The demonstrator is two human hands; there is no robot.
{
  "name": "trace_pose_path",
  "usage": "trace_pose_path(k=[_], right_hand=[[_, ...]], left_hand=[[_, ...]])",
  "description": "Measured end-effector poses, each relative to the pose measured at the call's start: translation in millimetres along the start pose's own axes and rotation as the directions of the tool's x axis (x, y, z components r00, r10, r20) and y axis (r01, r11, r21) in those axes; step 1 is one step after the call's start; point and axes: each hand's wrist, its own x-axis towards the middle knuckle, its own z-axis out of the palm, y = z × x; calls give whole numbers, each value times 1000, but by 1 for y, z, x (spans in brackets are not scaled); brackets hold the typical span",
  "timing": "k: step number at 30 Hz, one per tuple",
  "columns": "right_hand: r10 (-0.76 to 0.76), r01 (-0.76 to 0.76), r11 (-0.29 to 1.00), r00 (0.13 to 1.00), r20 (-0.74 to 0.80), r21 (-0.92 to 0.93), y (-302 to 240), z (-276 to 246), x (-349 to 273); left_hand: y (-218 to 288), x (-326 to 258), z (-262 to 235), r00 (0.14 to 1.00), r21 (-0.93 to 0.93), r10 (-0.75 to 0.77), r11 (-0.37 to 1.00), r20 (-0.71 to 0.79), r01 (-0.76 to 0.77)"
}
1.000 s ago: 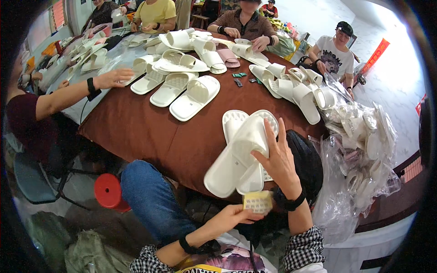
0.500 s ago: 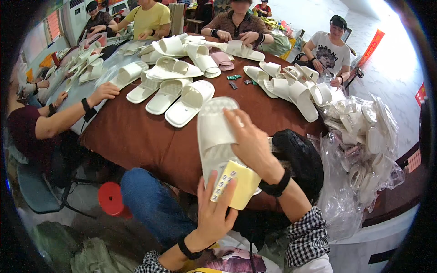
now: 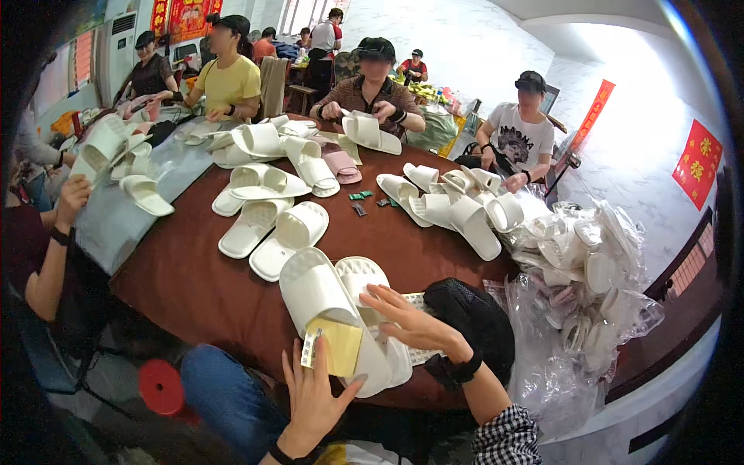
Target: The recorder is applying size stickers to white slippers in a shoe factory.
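Note:
In front of me a white slipper [image 3: 322,291] lies at a slant by the table's near edge. A second white slipper [image 3: 361,273] is beside it on the right, partly covered. My left hand [image 3: 314,407] holds a yellow pad of paper [image 3: 341,345] with a strip of small printed labels along its left edge. The pad rests over the first slipper's heel part, and my left thumb reaches that slipper's side. My right hand [image 3: 418,322], fingers apart, is over the second slipper and appears to touch its strap.
Several white slippers [image 3: 298,232] spread over the brown tabletop [image 3: 194,256], with another cluster [image 3: 465,209] at right. A black mesh bag [image 3: 469,325] sits by my right wrist. Clear plastic bags of slippers [image 3: 589,256] hang at the right edge. A red stool [image 3: 160,386] stands lower left. Co-workers surround the table.
My right hand has come off the first slipper and opened over the second one. The first slipper now lies lower, at a slant. At left, a co-worker's hand now holds up a slipper.

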Motion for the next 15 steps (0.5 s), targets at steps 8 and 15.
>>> trace_pose_path(k=[8,15], right_hand=[[107,-200,869,969,-222,-453,-18,8,30],[446,-520,760,853,-270,-389,-14,7,16]], left_hand=[[28,25,26,998,96,58,994,3,-58],[-14,16,-5,988,230,128,962,89,-145]])
